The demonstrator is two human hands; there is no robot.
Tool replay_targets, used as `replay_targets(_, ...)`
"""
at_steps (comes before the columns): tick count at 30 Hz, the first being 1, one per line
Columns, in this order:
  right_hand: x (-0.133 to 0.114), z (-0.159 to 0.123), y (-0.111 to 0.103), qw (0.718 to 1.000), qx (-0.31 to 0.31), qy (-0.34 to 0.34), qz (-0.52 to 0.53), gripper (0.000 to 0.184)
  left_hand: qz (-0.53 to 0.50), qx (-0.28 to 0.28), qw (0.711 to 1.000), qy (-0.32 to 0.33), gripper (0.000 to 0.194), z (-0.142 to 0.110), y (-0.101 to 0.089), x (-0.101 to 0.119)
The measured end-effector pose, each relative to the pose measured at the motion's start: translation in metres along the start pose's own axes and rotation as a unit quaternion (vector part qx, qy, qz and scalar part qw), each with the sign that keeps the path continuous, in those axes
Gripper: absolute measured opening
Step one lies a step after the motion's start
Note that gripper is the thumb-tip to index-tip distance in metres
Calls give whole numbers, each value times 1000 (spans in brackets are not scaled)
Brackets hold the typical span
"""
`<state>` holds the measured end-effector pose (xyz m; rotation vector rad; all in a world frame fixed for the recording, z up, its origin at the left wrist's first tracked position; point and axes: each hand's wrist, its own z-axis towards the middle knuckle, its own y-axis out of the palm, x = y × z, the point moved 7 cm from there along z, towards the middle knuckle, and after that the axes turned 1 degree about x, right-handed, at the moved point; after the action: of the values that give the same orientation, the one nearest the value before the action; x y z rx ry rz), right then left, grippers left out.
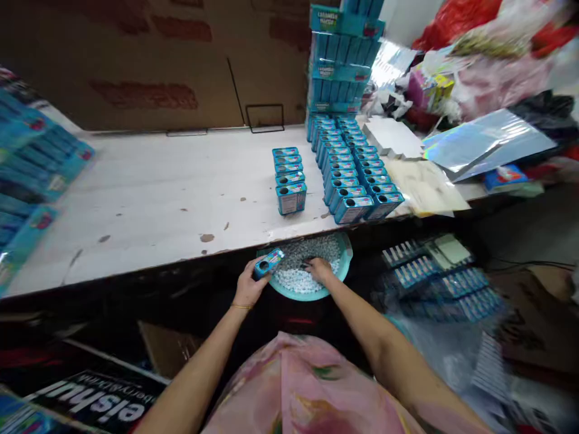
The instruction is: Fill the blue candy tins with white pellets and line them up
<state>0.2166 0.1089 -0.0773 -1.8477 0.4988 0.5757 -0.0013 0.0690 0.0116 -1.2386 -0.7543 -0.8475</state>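
With left hand, grips a tilted blue tin between thumb and fingers, at the left rim of a pale green basin. Slants left forearm forward and inward. With right hand, reaches down into white pellets inside the basin, burying fingertips; cannot tell whether clasping any. Slants right forearm inward from lower right. Faces four more tins lined up on the table, left of a longer double row.
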Motion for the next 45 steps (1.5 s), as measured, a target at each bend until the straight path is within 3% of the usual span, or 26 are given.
replay_targets(5,-2,-5,-16,998,-19,-54,36,29,-11,28,999,-24,48,1,-11,3)
replay_targets(11,-33,-35,-75,984,-8,-165,74,34,-8,39,999,-9,45,5,-6,4)
replay_targets(14,-60,-54,-105,980,3,-199,11,33,-14,22,999,25,40,9,9,11)
replay_targets(17,-88,-69,-122,971,-2,-205,-120,31,-16,2,998,55,38,11,24,20)
replay_targets(23,-132,-88,-128,916,-8,-194,-351,26,-11,-26,997,78,41,12,39,28)
replay_targets(30,-161,-98,-124,890,5,-212,-403,26,-22,-12,997,76,40,10,38,25)
replay_targets(41,-153,-104,-131,891,16,-203,-405,27,-41,6,996,74,36,10,36,21)
replay_targets(45,-128,-103,-143,909,31,-164,-381,32,-46,6,994,102,35,5,28,30)
